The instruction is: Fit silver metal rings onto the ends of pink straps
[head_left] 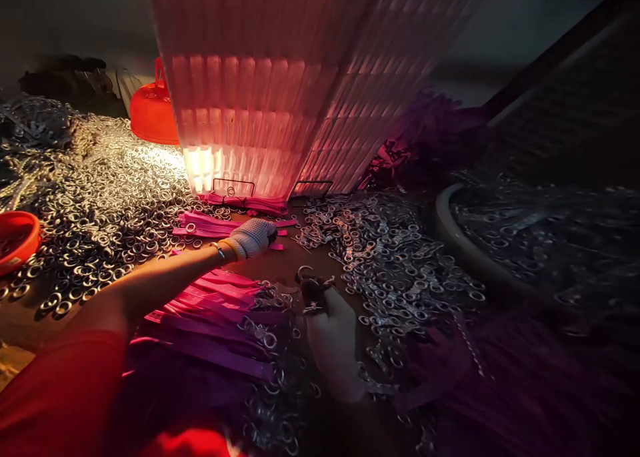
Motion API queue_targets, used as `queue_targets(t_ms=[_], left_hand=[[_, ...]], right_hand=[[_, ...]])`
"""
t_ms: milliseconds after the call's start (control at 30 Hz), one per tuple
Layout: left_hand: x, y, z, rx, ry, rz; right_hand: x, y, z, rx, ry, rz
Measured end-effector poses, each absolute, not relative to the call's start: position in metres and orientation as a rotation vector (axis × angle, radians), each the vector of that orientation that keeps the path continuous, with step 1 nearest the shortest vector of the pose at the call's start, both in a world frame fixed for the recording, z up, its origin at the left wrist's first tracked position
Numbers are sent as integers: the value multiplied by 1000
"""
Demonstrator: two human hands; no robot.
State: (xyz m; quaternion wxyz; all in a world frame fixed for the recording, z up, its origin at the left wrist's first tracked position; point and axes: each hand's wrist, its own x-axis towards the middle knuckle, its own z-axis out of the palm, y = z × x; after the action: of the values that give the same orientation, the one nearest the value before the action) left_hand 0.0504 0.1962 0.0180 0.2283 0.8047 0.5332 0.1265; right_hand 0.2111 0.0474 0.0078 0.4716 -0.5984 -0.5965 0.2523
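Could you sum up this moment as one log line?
left hand: gloved, on pink straps | right hand: holding metal clip, details unclear | around: metal rings, orange bowl

Workshop floor: heaped metal rings [100,190], pink straps [220,310].

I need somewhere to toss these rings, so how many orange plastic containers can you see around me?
2. One orange bowl sits at the far left edge on the ring pile; one orange lidded tub stands farther back, left of the glowing ribbed stack. Others may be hidden in the dark.
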Motion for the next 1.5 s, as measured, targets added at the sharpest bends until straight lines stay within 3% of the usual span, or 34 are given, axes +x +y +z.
queue_targets(t_ms=[233,500,733,967,1133,1333,1500], left_hand=[[57,227,2,2060,1620,283],[17,131,56,1594,1278,546],[10,39,69,1390,1150,660],[13,17,60,1911,1228,722],[4,3,43,2151,1212,624],[-8,-6,36,1912,1173,739],[-6,-22,32,2045,1248,795]], right_hand=[[213,34,18,-1334,-1606,671],[210,31,23,-1316,-1854,583],[192,26,32,-1392,-2236,173],[188,1,32,-1390,-2294,-309],[186,-6,28,-1399,-2308,-138],[180,-13,52,-1480,-2464,299],[172,-14,60,-1706,-2657,264]])
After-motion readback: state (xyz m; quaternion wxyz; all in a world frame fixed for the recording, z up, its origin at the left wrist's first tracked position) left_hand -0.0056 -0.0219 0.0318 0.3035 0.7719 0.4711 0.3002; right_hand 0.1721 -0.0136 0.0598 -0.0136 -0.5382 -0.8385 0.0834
